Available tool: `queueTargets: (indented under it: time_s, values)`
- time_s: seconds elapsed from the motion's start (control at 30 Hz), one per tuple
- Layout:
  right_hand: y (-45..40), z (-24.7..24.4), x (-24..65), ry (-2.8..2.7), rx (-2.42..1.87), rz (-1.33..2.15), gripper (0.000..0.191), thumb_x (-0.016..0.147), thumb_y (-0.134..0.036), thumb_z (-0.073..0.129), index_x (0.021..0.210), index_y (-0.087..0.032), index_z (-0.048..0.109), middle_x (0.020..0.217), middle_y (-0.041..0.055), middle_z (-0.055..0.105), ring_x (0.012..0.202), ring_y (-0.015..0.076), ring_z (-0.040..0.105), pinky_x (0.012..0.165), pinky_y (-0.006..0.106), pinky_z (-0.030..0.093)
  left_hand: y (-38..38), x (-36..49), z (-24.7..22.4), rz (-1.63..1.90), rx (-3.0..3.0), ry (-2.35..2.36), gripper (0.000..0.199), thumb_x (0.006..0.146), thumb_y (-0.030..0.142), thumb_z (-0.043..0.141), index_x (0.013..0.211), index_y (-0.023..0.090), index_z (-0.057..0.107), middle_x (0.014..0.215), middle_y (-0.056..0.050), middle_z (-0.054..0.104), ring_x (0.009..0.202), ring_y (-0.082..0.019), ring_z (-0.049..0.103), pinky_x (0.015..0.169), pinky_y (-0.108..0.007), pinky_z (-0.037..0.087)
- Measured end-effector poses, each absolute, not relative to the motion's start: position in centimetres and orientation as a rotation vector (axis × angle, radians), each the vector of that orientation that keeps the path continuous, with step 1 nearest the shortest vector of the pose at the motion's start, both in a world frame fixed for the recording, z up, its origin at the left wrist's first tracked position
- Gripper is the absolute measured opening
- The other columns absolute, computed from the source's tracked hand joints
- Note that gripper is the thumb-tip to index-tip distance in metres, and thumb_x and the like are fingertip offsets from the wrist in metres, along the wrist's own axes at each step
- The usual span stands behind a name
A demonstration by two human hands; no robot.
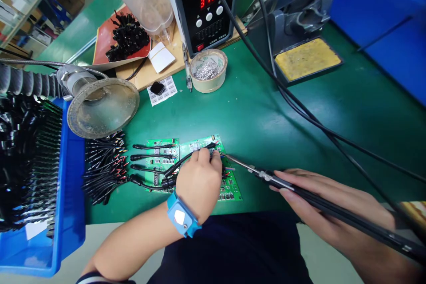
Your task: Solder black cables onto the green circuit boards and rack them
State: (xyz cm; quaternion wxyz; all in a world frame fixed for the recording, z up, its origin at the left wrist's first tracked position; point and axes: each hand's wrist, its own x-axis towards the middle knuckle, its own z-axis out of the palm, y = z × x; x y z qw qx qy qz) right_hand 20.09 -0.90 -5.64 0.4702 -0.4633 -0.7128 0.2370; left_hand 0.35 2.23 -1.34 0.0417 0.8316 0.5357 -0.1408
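Note:
My left hand point(199, 177), with a blue wrist strap point(182, 215), is closed over the right-hand green circuit board point(234, 188); its fingertips pinch at a black cable point(186, 158), the exact grip partly hidden. My right hand point(319, 204) holds a black soldering iron point(299, 193) like a pen. The iron's tip touches or nearly touches the board's right edge beside my left fingertips. Several short black cables point(151, 157) lie across the left-hand circuit board point(166, 142), their wire ends on it.
A bundle of black cables point(106, 164) and a blue bin point(75, 164) sit left, beneath a fume extractor hood point(103, 108). Behind are a solder station point(206, 9), a tape-roll bowl point(209, 73) and a yellow sponge point(308, 60). The iron's cord crosses the right side.

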Motion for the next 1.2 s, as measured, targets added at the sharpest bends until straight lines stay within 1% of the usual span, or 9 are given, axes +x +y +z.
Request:
queueTargets:
  time_s: [0.2, 0.33, 0.47, 0.53, 0.67, 0.73, 0.83, 0.97, 1.2]
  values:
    - [-1.8, -6.0, 20.6, -1.644, -1.364, 0.652, 0.023, 0.077, -0.012, 0.059, 0.096, -0.023, 0.063, 0.082, -0.0002, 0.069, 0.066, 0.0146, 0.066, 0.068, 0.026, 0.059, 2.2, 0.6, -1.0, -0.474, 2.590, 1.626, 0.027, 0.085, 0.010, 0.049, 0.110, 0.010, 0.058, 0.080, -0.007, 0.055, 0.077, -0.021, 0.059, 0.061, -0.032, 0.054]
    - [-1.6, -6.6, 20.6, -1.678, -1.260, 0.596, 0.025, 0.075, -0.011, 0.062, 0.097, -0.023, 0.062, 0.085, 0.0008, 0.069, 0.068, 0.0147, 0.066, 0.068, 0.026, 0.059, 2.3, 0.4, -1.1, -0.441, 2.606, 1.631, 0.025, 0.085, 0.010, 0.049, 0.108, 0.011, 0.059, 0.080, -0.007, 0.055, 0.075, -0.021, 0.059, 0.059, -0.032, 0.054]
    - [-1.2, -6.8, 20.5, -1.707, -1.204, 0.615, 0.028, 0.075, -0.010, 0.061, 0.101, -0.021, 0.061, 0.085, 0.0019, 0.069, 0.069, 0.0138, 0.066, 0.067, 0.024, 0.059, 2.2, 0.3, -1.3, -0.377, 2.611, 1.632, 0.022, 0.084, 0.010, 0.051, 0.105, 0.012, 0.059, 0.082, -0.007, 0.056, 0.076, -0.021, 0.059, 0.062, -0.033, 0.055]
    - [-1.2, -6.7, 20.4, -1.706, -1.199, 0.631, 0.028, 0.076, -0.010, 0.060, 0.101, -0.021, 0.061, 0.085, 0.0018, 0.069, 0.069, 0.0134, 0.066, 0.067, 0.024, 0.058, 2.2, 0.3, -1.4, -0.353, 2.602, 1.659, 0.019, 0.085, 0.010, 0.050, 0.101, 0.013, 0.060, 0.090, -0.008, 0.057, 0.076, -0.020, 0.059, 0.063, -0.032, 0.055]
    - [-1.1, -6.6, 20.1, -1.687, -1.197, 0.655, 0.033, 0.077, -0.010, 0.059, 0.107, -0.025, 0.060, 0.089, 0.0009, 0.068, 0.073, 0.0139, 0.065, 0.069, 0.028, 0.058, 2.2, 0.1, -1.6, -0.237, 2.627, 1.692, 0.018, 0.088, 0.010, 0.044, 0.096, 0.013, 0.059, 0.119, -0.012, 0.053, 0.085, -0.019, 0.061, 0.067, -0.031, 0.055]
    - [-1.1, -6.5, 20.1, -1.703, -1.192, 0.661, 0.035, 0.077, -0.010, 0.058, 0.108, -0.026, 0.059, 0.089, 0.0008, 0.067, 0.074, 0.0148, 0.065, 0.068, 0.029, 0.058, 2.3, -0.2, -1.7, -0.180, 2.666, 1.639, 0.018, 0.087, 0.010, 0.046, 0.097, 0.014, 0.060, 0.124, -0.013, 0.051, 0.091, -0.020, 0.061, 0.072, -0.032, 0.055]
    - [-0.9, -6.3, 20.0, -1.718, -1.173, 0.653, 0.036, 0.077, -0.010, 0.058, 0.109, -0.027, 0.059, 0.089, 0.0010, 0.067, 0.073, 0.0155, 0.065, 0.067, 0.030, 0.058, 2.7, -0.8, -1.8, -0.137, 2.731, 1.516, 0.020, 0.084, 0.009, 0.052, 0.102, 0.013, 0.061, 0.120, -0.012, 0.057, 0.093, -0.022, 0.061, 0.077, -0.034, 0.055]
    - [-0.7, -6.0, 19.9, -1.723, -1.145, 0.644, 0.035, 0.077, -0.010, 0.059, 0.109, -0.025, 0.059, 0.086, 0.0011, 0.067, 0.073, 0.0142, 0.064, 0.066, 0.027, 0.057, 2.9, -1.4, -2.0, -0.076, 2.825, 1.447, 0.023, 0.081, 0.009, 0.056, 0.103, 0.010, 0.062, 0.117, -0.012, 0.060, 0.084, -0.021, 0.062, 0.078, -0.037, 0.055]
    - [-1.1, -6.4, 20.2, -1.719, -1.163, 0.678, 0.036, 0.076, -0.009, 0.059, 0.109, -0.025, 0.059, 0.090, 0.0013, 0.066, 0.079, 0.0136, 0.063, 0.072, 0.027, 0.056, 2.9, -1.9, -2.2, 0.036, 2.862, 1.393, 0.021, 0.083, 0.007, 0.053, 0.099, 0.011, 0.064, 0.115, -0.011, 0.062, 0.082, -0.019, 0.061, 0.077, -0.035, 0.055]
